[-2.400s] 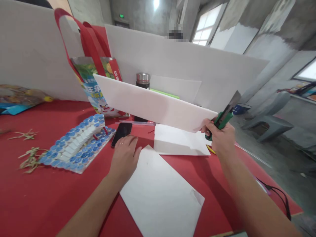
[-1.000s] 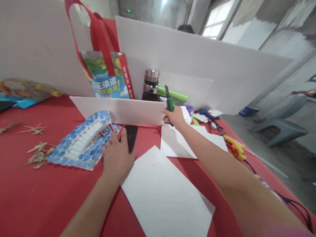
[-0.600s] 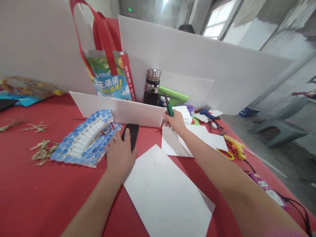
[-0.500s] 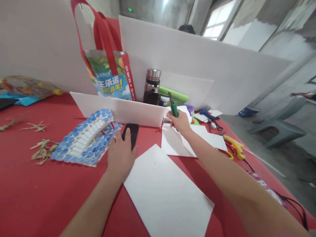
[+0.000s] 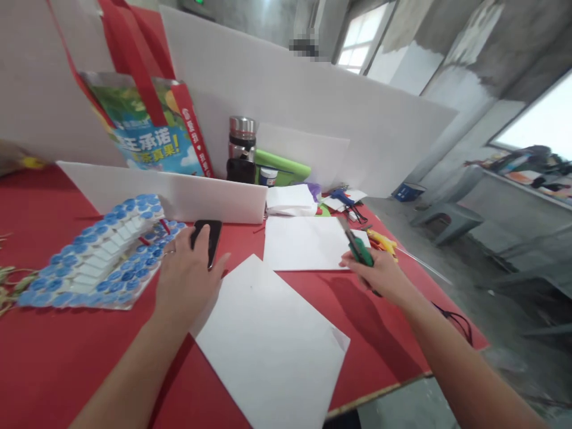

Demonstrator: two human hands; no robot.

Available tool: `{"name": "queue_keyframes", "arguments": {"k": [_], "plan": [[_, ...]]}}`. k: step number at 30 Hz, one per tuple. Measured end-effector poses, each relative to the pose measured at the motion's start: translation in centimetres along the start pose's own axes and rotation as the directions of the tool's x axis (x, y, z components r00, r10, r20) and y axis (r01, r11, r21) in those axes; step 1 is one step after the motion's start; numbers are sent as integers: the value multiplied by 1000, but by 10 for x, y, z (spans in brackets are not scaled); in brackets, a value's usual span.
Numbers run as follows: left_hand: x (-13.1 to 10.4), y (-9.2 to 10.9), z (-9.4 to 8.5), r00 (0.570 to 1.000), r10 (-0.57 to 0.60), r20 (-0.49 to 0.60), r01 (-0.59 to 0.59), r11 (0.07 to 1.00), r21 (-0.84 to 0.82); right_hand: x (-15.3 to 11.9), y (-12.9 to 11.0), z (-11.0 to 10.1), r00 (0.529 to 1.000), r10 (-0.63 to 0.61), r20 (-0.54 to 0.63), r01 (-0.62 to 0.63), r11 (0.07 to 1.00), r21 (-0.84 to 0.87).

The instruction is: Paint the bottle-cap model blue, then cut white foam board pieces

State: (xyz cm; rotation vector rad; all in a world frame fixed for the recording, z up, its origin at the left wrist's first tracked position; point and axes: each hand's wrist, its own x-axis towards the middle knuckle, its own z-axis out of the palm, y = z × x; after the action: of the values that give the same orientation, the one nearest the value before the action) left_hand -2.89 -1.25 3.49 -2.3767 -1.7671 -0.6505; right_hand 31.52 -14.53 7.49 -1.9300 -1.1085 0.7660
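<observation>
My right hand (image 5: 379, 274) is closed around a green utility knife (image 5: 363, 251), its blade end tilted up and to the left. It hovers over the right part of the table, by the corner of a white sheet (image 5: 304, 241). My left hand (image 5: 187, 274) lies with fingers apart, partly covering a black phone (image 5: 213, 238) and touching it. Beside that hand, on the left, is a craft piece (image 5: 93, 256) edged with blue discs around white strips. A larger white board (image 5: 272, 345) lies at an angle between my arms.
A long white panel (image 5: 179, 193) stands upright behind the phone. Past it are a printed bag (image 5: 147, 131) with red handles, a metal-capped bottle (image 5: 242, 137) and a green roll (image 5: 286, 164). A blue glue gun (image 5: 342, 198) and a yellow tool (image 5: 382, 241) lie at the right.
My right hand has brought the knife from the back of the table toward me and to the right. My left hand stays at the phone. The view has swung right.
</observation>
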Motion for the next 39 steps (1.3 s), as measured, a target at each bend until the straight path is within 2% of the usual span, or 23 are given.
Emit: {"name": "queue_keyframes", "arguments": {"k": [3,5,7,9,10,11,13,15,17,21,26,29,32,36,39], "plan": [[0,6,-7,997,75,-17,-76,995,-64,-29,6,11,976,94,196,-89,995,-35],[-9,6,-13,984,171,46,-167,981,-95,-37,10,20,953,116,281,-108,993,-43],[-30,2,-20,952,277,128,-258,955,-149,-36,12,24,945,128,302,-113,991,-65],[-62,-3,-28,922,353,157,-314,922,-227,-27,14,22,970,101,220,-75,990,-123],[-79,-6,-30,914,364,179,-321,918,-231,-20,14,18,990,55,128,-32,984,-177],[-96,-8,-32,924,360,130,-328,920,-215,-12,15,12,1000,-6,17,10,970,-244],[-127,-9,-32,921,376,102,-356,918,-174,5,18,-1,983,-88,-162,26,937,-348],[-147,-7,-27,917,392,78,-378,913,-155,22,22,-14,972,-40,-230,-45,933,-356],[-156,-2,-17,911,404,79,-390,908,-151,37,28,-20,976,70,-207,-133,942,-308],[-156,8,2,916,395,77,-381,913,-146,53,39,-15,972,183,-144,-210,958,-195],[-146,14,5,891,453,39,-446,887,-117,48,36,-12,969,241,-48,-239,970,39],[-140,13,4,873,487,-4,-484,868,-112,35,30,-28,971,239,26,-240,959,150],[-136,9,5,861,508,-17,-506,854,-117,23,31,-55,972,225,73,-236,928,287],[-128,8,7,856,517,-1,-514,850,-116,27,39,-86,968,251,9,-228,861,455],[-116,11,8,835,549,15,-546,833,-96,44,38,-92,963,265,-36,-203,812,548]]}}
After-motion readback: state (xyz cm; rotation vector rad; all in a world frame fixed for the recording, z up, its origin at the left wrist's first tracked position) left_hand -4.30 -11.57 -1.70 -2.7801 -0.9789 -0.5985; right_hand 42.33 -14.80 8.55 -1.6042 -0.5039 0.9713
